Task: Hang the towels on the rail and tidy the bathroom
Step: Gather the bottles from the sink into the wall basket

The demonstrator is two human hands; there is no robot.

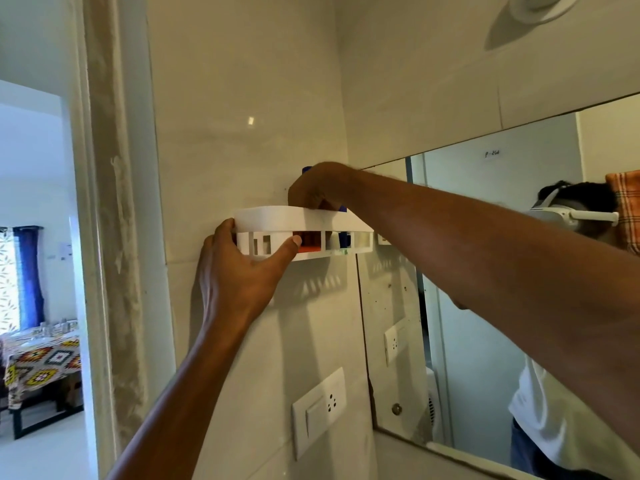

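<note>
Two hands: both at a white plastic wall shelf with a slotted front [270,218], fixed to the pale tiled wall just left of the mirror.
Left hand [239,271]: grips the shelf's left end from below; thumb pressed on the slotted front, fingers wrapped round the end against the wall.
Right hand [315,188]: reaches into the shelf from above; fingers curled down round a blue object [344,239], whose shape cannot be told.
Shelf contents: an orange-red item [308,244] shows through the slots, beside the blue object.
Orange checked towel [628,209]: seen only as a reflection, at the right edge of the frameless wall mirror [502,271].
Below the shelf: a white switch-and-socket plate [318,410] on the tiles.
Doorway, left: a table with a patterned cloth [45,362] in the next room.
</note>
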